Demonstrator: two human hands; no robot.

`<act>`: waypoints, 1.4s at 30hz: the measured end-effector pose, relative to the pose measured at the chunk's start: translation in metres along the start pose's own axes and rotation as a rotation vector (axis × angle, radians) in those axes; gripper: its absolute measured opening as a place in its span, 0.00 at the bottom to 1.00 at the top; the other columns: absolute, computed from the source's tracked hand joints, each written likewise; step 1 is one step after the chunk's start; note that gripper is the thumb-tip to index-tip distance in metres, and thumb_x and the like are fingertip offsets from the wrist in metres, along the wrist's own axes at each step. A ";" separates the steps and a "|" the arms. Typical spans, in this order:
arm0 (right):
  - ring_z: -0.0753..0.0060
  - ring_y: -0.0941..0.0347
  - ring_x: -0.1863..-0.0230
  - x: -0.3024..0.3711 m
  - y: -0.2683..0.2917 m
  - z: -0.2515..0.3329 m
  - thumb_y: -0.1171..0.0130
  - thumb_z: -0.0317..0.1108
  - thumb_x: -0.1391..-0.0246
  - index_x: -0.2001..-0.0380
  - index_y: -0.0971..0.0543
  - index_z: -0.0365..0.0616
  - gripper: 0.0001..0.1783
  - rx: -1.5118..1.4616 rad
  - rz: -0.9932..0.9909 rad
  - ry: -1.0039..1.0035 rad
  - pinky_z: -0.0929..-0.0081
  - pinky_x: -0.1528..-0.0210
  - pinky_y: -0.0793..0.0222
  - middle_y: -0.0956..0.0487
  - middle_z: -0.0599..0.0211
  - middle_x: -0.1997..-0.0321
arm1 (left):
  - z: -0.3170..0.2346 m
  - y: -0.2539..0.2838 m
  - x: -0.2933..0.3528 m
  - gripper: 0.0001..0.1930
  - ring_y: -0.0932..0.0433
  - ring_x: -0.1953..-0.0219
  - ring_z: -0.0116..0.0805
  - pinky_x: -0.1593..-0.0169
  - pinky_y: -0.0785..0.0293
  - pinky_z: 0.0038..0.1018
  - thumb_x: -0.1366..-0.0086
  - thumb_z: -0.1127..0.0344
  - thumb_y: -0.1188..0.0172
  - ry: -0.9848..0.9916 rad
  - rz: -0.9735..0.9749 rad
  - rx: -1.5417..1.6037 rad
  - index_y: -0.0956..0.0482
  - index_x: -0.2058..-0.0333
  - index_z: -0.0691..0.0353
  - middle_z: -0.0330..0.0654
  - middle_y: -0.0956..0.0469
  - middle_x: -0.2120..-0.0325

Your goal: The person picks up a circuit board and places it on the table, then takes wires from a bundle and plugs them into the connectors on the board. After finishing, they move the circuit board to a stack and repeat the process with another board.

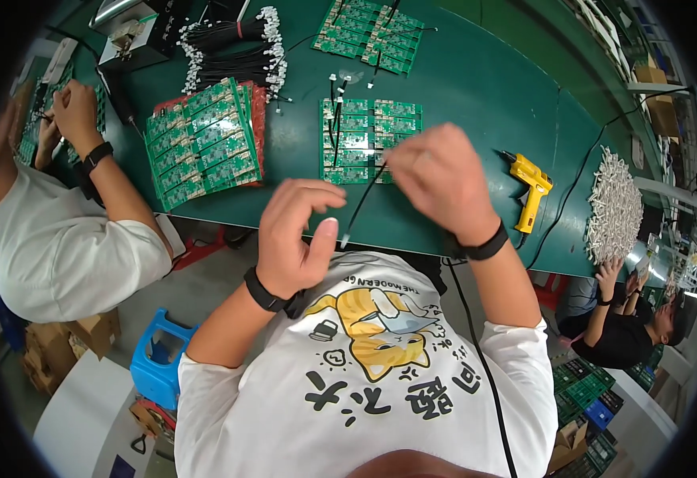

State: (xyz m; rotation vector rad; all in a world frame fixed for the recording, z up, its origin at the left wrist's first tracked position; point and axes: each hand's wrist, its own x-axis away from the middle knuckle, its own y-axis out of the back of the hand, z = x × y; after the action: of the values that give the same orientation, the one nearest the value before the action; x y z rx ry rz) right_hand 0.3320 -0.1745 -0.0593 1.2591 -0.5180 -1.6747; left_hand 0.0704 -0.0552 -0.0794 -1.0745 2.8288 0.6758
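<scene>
Steadying the black cable [365,198], pinched by the right hand [445,182], wants the empty, loosely spread left hand [294,237] to support the tail from eight o'clock.

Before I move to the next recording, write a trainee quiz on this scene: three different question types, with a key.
1. What does the wearer's right hand pinch? A) a screwdriver B) a black cable C) scissors
2. True or false: the yellow glue gun lies to the right of that hand.
3. Fill in: the material showing at the edge of the stacked green circuit boards is ___.

Key: 1. B; 2. true; 3. red
</scene>
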 end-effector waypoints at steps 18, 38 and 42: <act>0.56 0.18 0.51 -0.047 -0.017 -0.072 0.27 0.29 0.28 0.57 0.12 0.36 0.06 -0.181 0.234 -0.306 0.62 0.47 0.18 0.11 0.61 0.55 | 0.021 -0.024 -0.007 0.23 0.22 0.26 0.53 0.26 0.28 0.52 0.32 0.58 0.24 -0.214 -0.029 -0.615 0.09 0.39 0.47 0.47 0.23 0.24; 0.59 0.16 0.54 -0.052 -0.018 -0.078 0.25 0.27 0.34 0.62 0.10 0.36 0.05 -0.157 0.260 -0.294 0.64 0.53 0.17 0.12 0.62 0.58 | 0.015 -0.024 -0.009 0.29 0.23 0.26 0.50 0.26 0.31 0.52 0.30 0.55 0.26 -0.177 0.009 -0.684 0.13 0.30 0.40 0.44 0.23 0.26; 0.61 0.16 0.54 -0.050 -0.021 -0.083 0.25 0.26 0.35 0.63 0.11 0.34 0.05 -0.219 0.252 -0.296 0.67 0.54 0.17 0.14 0.61 0.59 | 0.016 -0.025 -0.009 0.30 0.23 0.26 0.50 0.26 0.31 0.52 0.30 0.55 0.26 -0.181 0.009 -0.678 0.13 0.29 0.39 0.45 0.23 0.26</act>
State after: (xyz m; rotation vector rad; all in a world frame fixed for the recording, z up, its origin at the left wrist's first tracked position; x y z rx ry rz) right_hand 0.3997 -0.1051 -0.0818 0.7589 -0.6232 -1.6582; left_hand 0.0911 -0.0596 -0.1019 -0.9797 2.4880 1.7081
